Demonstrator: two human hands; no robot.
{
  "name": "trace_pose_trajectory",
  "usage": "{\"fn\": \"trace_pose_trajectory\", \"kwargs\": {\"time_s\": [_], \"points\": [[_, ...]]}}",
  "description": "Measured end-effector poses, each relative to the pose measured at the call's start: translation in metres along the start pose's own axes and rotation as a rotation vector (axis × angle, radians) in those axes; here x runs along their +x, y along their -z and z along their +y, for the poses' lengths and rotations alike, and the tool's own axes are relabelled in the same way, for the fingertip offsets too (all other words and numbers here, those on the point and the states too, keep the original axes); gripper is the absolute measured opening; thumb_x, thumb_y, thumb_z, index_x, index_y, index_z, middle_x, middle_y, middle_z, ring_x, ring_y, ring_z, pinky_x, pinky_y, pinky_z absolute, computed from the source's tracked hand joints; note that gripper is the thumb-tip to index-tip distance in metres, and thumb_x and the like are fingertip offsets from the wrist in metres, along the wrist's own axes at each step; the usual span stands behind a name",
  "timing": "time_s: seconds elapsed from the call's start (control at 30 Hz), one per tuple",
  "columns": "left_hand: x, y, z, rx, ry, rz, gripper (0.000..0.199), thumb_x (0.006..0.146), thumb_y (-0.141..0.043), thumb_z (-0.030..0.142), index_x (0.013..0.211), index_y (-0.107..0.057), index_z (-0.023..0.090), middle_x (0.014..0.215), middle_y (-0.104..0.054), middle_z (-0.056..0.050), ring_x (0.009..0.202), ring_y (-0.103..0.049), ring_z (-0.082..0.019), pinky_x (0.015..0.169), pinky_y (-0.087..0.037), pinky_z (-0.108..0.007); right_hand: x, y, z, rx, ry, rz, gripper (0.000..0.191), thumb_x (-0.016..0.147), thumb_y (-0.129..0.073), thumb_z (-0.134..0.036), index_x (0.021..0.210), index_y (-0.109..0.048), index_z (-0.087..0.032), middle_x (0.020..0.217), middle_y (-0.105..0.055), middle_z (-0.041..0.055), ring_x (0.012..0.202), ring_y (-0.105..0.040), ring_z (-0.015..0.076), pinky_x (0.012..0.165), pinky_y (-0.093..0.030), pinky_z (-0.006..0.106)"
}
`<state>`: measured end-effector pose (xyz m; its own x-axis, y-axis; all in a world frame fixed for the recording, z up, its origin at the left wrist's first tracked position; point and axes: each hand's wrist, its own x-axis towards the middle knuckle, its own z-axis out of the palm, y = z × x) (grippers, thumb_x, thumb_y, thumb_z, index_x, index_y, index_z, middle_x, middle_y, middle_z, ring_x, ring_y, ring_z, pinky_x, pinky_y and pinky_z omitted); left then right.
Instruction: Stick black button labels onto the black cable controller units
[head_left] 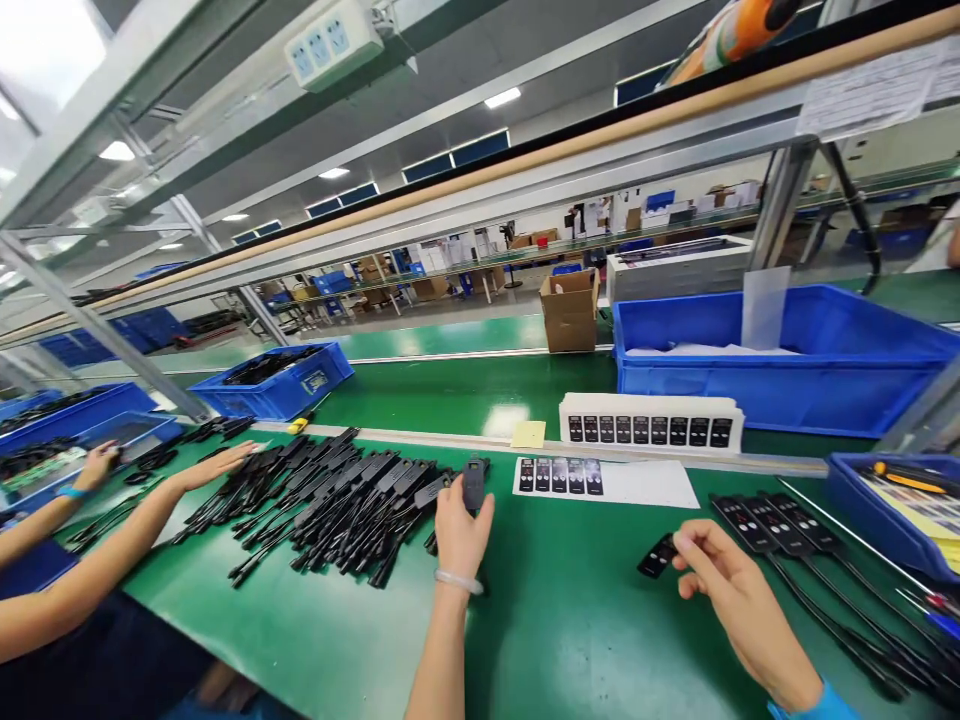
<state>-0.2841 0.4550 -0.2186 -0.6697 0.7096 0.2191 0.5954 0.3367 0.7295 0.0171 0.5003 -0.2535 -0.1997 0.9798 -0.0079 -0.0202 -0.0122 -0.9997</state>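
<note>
My left hand (459, 535), with a pale bracelet at the wrist, grips a small black plastic module (474, 484) at the right end of a heap of similar cabled modules (360, 500). Between the thumb and fingers of my right hand (720, 575) is a black label (657, 556), held tilted above the green bench. A white label sheet (637, 484) bearing several black labels lies beyond and between my hands. Right of my right hand, several black modules with labels on their faces (772, 522) lie side by side, cables trailing toward me.
A white stack of label sheets (651, 408) stands behind the loose sheet, near a yellow note (528, 434). Blue bins (772, 385) line the back, with another bin (892, 520) at right. A co-worker's hands (217, 462) reach over the heap's left end.
</note>
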Motion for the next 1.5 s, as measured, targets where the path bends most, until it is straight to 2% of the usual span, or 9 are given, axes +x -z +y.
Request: {"fn": "trace_pose_trajectory", "kwargs": {"time_s": [0.1, 0.17, 0.3, 0.37, 0.5, 0.7, 0.9, 1.2, 1.5], "points": [[-0.030, -0.028, 0.023, -0.250, -0.011, -0.322, 0.032, 0.075, -0.058, 0.041, 0.096, -0.051, 0.017, 0.085, -0.058, -0.004, 0.062, -0.055, -0.015, 0.057, -0.047, -0.029, -0.003, -0.004, -0.002, 0.024, -0.001, -0.015, 0.030, 0.083, -0.057, -0.053, 0.084, -0.051, -0.024, 0.078, -0.045, -0.0022, 0.065, -0.051, 0.0132, 0.052, -0.046, 0.025], [-0.052, -0.043, 0.035, -0.382, 0.014, -0.510, 0.031, 0.075, -0.057, 0.042, 0.091, -0.048, 0.018, 0.084, -0.062, -0.004, 0.054, -0.051, -0.011, 0.049, -0.045, -0.025, -0.004, -0.006, -0.003, 0.029, 0.007, -0.023, 0.029, 0.085, -0.056, -0.052, 0.084, -0.051, -0.024, 0.078, -0.045, -0.0028, 0.063, -0.050, 0.0121, 0.052, -0.045, 0.024], [-0.086, -0.062, 0.048, -0.873, 0.281, -0.873, 0.039, 0.072, -0.064, 0.033, 0.101, -0.045, 0.016, 0.095, -0.066, -0.010, 0.066, -0.059, -0.011, 0.064, -0.049, -0.025, -0.006, -0.007, -0.005, 0.016, 0.033, -0.034, 0.028, 0.086, -0.055, -0.050, 0.083, -0.050, -0.023, 0.072, -0.044, -0.0039, 0.056, -0.048, 0.0108, 0.048, -0.043, 0.023], [-0.094, -0.066, 0.050, -1.037, 0.391, -0.980, 0.046, 0.069, -0.069, 0.028, 0.107, -0.045, 0.015, 0.098, -0.066, -0.011, 0.070, -0.063, -0.012, 0.069, -0.050, -0.027, -0.007, -0.008, -0.007, -0.020, 0.039, -0.040, 0.028, 0.086, -0.055, -0.050, 0.082, -0.050, -0.022, 0.069, -0.045, -0.0044, 0.051, -0.046, 0.0097, 0.047, -0.041, 0.023], [-0.102, -0.070, 0.052, -1.035, 0.357, -1.094, 0.055, 0.067, -0.074, 0.021, 0.114, -0.046, 0.016, 0.090, -0.068, -0.007, 0.078, -0.068, -0.018, 0.076, -0.052, -0.032, -0.008, -0.011, -0.009, -0.101, 0.049, -0.039, 0.028, 0.084, -0.056, -0.048, 0.081, -0.052, -0.021, 0.068, -0.049, -0.0035, 0.046, -0.043, 0.0083, 0.042, -0.037, 0.022], [-0.108, -0.072, 0.051, -1.027, 0.349, -1.199, 0.057, 0.068, -0.075, 0.021, 0.115, -0.045, 0.016, 0.099, -0.069, -0.012, 0.085, -0.069, -0.022, 0.081, -0.052, -0.035, -0.011, -0.015, -0.010, -0.187, 0.066, -0.027, 0.026, 0.083, -0.058, -0.045, 0.079, -0.057, -0.019, 0.064, -0.054, -0.0022, 0.045, -0.044, 0.0087, 0.040, -0.038, 0.021], [-0.107, -0.071, 0.051, -1.039, 0.335, -1.262, 0.056, 0.071, -0.075, 0.023, 0.118, -0.044, 0.016, 0.103, -0.069, -0.014, 0.089, -0.069, -0.024, 0.083, -0.052, -0.037, -0.013, -0.015, -0.010, -0.167, 0.042, -0.029, 0.024, 0.082, -0.060, -0.043, 0.080, -0.059, -0.020, 0.066, -0.056, -0.0003, 0.056, -0.052, 0.0124, 0.044, -0.046, 0.021], [-0.109, -0.070, 0.052, -1.019, 0.329, -1.268, 0.055, 0.073, -0.074, 0.028, 0.118, -0.044, 0.016, 0.102, -0.069, -0.014, 0.089, -0.069, -0.026, 0.083, -0.052, -0.038, -0.013, -0.016, -0.006, -0.165, 0.043, -0.029, 0.025, 0.081, -0.060, -0.044, 0.080, -0.059, -0.019, 0.065, -0.056, 0.0000, 0.057, -0.053, 0.0134, 0.045, -0.049, 0.022], [-0.112, -0.072, 0.051, -0.986, 0.239, -1.256, 0.048, 0.076, -0.072, 0.035, 0.110, -0.043, 0.019, 0.096, -0.069, -0.010, 0.088, -0.069, -0.024, 0.081, -0.052, -0.035, -0.012, -0.017, -0.005, -0.227, 0.059, 0.000, 0.023, 0.081, -0.060, -0.042, 0.078, -0.058, -0.019, 0.062, -0.054, -0.0009, 0.052, -0.050, 0.0120, 0.040, -0.042, 0.020]]}}
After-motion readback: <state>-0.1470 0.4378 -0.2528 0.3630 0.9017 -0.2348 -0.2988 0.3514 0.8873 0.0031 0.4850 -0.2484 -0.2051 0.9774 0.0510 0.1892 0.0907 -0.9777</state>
